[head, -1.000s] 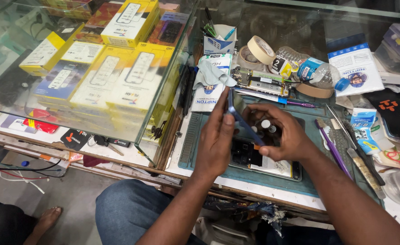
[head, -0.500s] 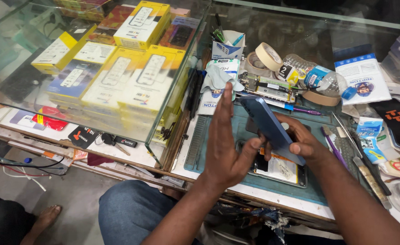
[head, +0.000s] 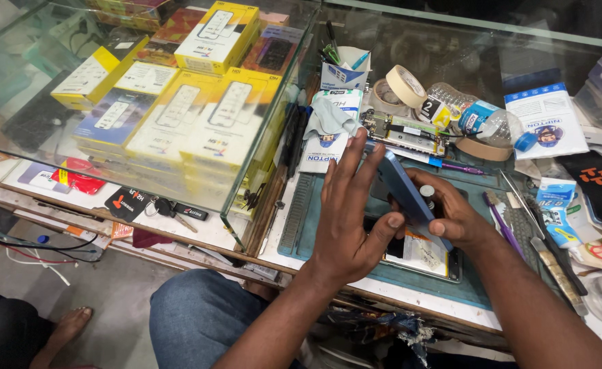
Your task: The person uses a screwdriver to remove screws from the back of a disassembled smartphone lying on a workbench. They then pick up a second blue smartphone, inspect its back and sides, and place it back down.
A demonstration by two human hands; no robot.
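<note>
Right hand (head: 455,219) now grips blue phone (head: 403,188) tilted on edge above green mat (head: 301,212) on counter. Left hand (head: 345,225), earlier curled round it, now flat, fingers spread wide, thumb on phone. Opened phone (head: 420,253) beneath.

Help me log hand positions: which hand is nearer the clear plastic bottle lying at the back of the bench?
Right. The right hand sits below the clear plastic bottle, gripping a blue phone back cover; the left hand is further left, open against that cover.

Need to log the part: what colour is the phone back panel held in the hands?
Blue: the phone back panel, seen in the head view.
</note>
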